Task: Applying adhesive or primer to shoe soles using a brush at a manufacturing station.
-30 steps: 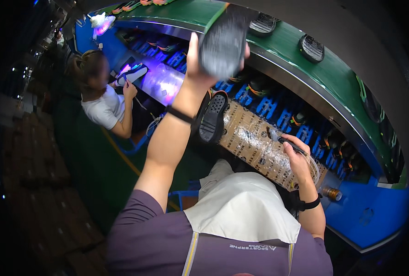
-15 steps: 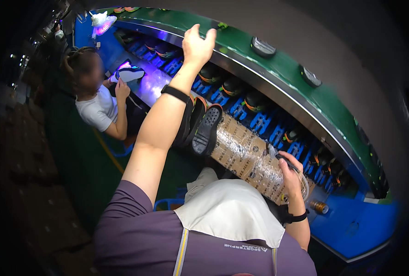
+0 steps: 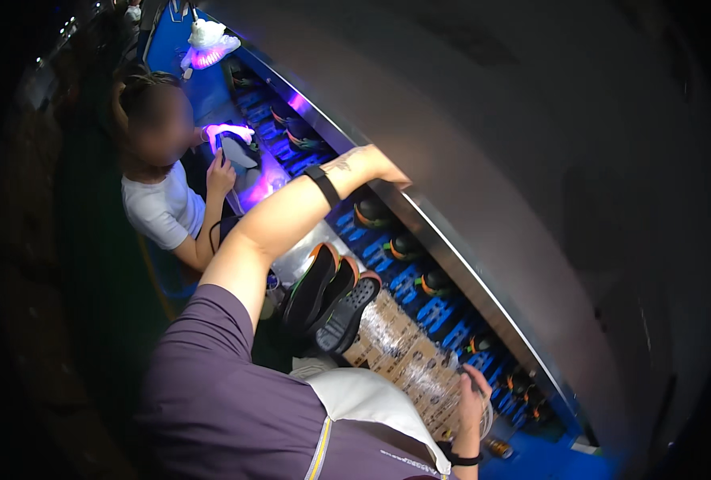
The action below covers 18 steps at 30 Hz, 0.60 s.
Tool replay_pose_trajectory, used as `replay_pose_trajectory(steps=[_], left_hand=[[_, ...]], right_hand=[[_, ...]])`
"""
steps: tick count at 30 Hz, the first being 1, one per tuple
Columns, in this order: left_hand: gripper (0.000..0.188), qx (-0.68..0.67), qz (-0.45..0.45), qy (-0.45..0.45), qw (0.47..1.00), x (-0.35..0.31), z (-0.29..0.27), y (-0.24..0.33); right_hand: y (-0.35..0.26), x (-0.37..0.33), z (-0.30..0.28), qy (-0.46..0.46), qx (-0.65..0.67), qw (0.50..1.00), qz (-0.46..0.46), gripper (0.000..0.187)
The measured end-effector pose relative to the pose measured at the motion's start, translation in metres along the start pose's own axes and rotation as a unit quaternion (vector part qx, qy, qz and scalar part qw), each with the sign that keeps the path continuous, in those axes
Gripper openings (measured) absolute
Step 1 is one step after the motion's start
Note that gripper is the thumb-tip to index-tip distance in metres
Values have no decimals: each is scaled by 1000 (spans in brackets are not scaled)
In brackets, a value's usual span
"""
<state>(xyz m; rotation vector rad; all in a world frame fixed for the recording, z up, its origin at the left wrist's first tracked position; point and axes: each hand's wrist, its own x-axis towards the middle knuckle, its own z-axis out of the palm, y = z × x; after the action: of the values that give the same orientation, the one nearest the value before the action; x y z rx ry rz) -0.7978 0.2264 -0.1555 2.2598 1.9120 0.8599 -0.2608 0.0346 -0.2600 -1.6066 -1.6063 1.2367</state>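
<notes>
My left hand reaches over the metal edge of the upper shelf; its fingers are hidden behind that edge. Lower right, my right hand is closed around a small dark handheld tool with a pale, looping tube or cord. Beneath that hand is a worktop covered in brown cardboard under clear film. Between my arms, several dark shoe soles stand side by side on its left part. The nearest sole is grey-black with a studded face; an orange-rimmed black sole stands farthest left.
Under the shelf runs a row of blue holders carrying dark shoes with orange trim. A co-worker sits at the left, handling a shoe under purple light. A lamp wrapped in white hangs beyond. A gold can lies near my right wrist.
My left hand has gone from raised, fingers apart, above the shelf to over its edge, out of sight. The view has tilted, hiding the green shelf surface. My right hand keeps the tool.
</notes>
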Motion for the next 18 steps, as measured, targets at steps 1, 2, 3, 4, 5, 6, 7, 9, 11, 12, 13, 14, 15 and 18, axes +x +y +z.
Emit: replay_pose_trajectory(steps=[1,2,3,4,5,6,7,9,11,12,13,14,15,18], left_hand=[[30,8,-16,18,1000,3,-2,-27],[30,24,-43,39,998,7,-8,-58],[30,43,-78,55,995,9,-11,-89],[30,70,-118,75,988,10,-16,-124],[30,92,-154,85,980,12,-20,-156],[31,114,-193,93,970,11,-25,-187],[31,135,-232,101,958,10,-33,-216],[31,160,-289,110,937,11,-43,-254],[31,168,-321,113,925,18,-53,-279],[31,169,-335,112,920,23,-56,-288],[31,171,-342,114,917,30,-61,-293],[32,171,-349,114,914,35,-63,-296],[32,171,-358,115,911,37,-66,-301],[32,170,-366,108,909,39,-67,-305]], right_hand=[[-13,-2,4,14,-35,999,-29,26],[-9,-1,6,20,-38,999,-16,25],[-1,1,5,14,-30,999,4,25],[8,4,5,7,-20,999,24,25],[10,5,7,16,-15,999,44,25],[1,6,11,14,-33,999,31,25],[3,5,16,44,-47,997,49,26],[-10,9,14,11,-82,994,76,28],[-11,11,17,13,-95,993,72,29],[-11,9,18,11,-106,992,66,29],[-20,10,20,12,-118,989,84,29],[-31,10,22,13,-119,989,86,29],[-47,12,26,6,-120,987,111,29],[-44,20,31,-6,-95,990,100,29]])
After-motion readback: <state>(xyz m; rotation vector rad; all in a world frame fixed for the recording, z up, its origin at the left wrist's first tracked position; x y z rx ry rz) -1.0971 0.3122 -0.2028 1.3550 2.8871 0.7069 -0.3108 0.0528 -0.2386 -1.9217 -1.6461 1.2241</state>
